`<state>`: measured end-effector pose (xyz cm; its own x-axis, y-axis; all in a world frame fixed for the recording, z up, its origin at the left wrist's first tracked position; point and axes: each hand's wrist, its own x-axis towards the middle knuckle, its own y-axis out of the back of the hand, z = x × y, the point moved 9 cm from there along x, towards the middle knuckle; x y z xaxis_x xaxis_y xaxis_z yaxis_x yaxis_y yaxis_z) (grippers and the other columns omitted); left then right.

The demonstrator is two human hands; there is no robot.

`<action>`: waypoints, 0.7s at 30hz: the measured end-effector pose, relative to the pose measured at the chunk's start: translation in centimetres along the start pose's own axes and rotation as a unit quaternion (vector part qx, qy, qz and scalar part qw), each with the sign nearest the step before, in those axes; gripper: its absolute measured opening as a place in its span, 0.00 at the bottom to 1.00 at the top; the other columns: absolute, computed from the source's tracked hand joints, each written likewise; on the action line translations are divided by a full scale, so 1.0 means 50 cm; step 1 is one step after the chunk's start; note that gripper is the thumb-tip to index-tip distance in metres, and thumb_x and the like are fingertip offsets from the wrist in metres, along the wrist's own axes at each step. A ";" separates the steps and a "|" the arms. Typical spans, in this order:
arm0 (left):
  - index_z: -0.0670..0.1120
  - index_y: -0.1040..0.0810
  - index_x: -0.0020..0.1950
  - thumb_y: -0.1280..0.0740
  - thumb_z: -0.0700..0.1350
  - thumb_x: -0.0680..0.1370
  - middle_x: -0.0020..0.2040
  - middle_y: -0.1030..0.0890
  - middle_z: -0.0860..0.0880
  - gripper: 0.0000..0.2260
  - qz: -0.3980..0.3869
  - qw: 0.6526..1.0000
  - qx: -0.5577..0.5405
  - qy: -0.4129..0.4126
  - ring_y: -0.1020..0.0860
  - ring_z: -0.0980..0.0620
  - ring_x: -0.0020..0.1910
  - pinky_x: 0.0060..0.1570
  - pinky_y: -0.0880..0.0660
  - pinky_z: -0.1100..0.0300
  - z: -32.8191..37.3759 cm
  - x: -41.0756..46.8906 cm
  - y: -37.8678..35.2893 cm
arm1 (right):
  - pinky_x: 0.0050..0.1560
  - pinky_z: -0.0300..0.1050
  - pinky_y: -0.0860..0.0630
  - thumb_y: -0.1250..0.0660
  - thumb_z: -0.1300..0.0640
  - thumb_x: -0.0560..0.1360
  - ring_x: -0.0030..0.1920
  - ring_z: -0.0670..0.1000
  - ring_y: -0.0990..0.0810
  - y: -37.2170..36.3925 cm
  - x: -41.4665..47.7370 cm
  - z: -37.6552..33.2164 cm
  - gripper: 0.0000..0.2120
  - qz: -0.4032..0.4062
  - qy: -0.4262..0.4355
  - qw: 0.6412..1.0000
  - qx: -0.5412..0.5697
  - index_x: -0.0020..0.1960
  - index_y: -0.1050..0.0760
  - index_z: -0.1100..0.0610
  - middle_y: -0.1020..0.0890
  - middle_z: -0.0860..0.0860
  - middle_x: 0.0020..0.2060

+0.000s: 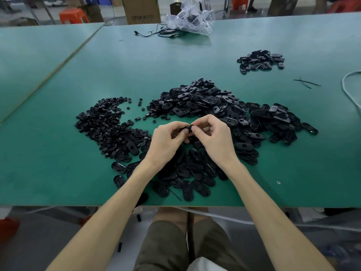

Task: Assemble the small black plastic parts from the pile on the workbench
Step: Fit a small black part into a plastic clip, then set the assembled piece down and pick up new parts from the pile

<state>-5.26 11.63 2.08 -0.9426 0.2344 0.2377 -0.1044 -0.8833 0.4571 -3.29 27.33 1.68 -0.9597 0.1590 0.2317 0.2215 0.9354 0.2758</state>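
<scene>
My left hand (166,139) and my right hand (214,135) meet above the green workbench (58,153) and together pinch one small black plastic part (186,129) between their fingertips; most of it is hidden by the fingers. A big pile of black oval covers (205,102) lies just beyond and to the right of the hands. More oval covers (187,173) are spread under my wrists. A pile of small round black pieces (103,122) lies to the left.
A smaller heap of black parts (260,60) sits at the far right. A crumpled clear plastic bag (190,18) and black cables (166,33) lie at the back edge. A white cord (349,89) loops at the right. Cardboard boxes and orange stools stand beyond the bench.
</scene>
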 end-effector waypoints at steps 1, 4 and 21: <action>0.43 0.15 0.57 0.31 0.37 0.82 0.42 0.13 0.49 0.07 0.002 1.000 0.002 0.001 0.15 0.54 0.40 0.52 0.18 0.51 0.000 0.000 0.000 | 0.42 0.41 0.18 0.27 0.63 0.79 0.43 0.46 0.16 0.000 0.000 0.001 0.03 0.000 -0.001 1.000 -0.001 0.50 0.17 0.57 0.14 0.47 0.42; 0.45 0.15 0.57 0.31 0.38 0.82 0.42 0.14 0.51 0.07 0.009 1.000 0.016 -0.005 0.15 0.53 0.41 0.51 0.18 0.50 0.006 0.001 0.001 | 0.43 0.39 0.18 0.27 0.63 0.79 0.44 0.47 0.14 0.003 0.000 0.003 0.04 0.007 -0.001 1.000 0.012 0.50 0.18 0.56 0.14 0.46 0.41; 0.47 0.14 0.53 0.28 0.42 0.80 0.40 0.14 0.51 0.04 0.016 0.998 0.019 0.063 0.16 0.57 0.38 0.40 0.24 0.68 0.058 0.075 0.018 | 0.43 0.39 0.20 0.31 0.55 0.83 0.43 0.49 0.15 0.003 0.005 0.012 0.06 0.017 -0.020 0.999 0.030 0.58 0.21 0.55 0.14 0.51 0.45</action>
<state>-7.98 12.87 5.86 -0.9781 0.1506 0.1436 -0.0635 -0.8731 0.4834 -3.62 27.70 1.22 -0.9584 0.2015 0.2023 0.2437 0.9463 0.2122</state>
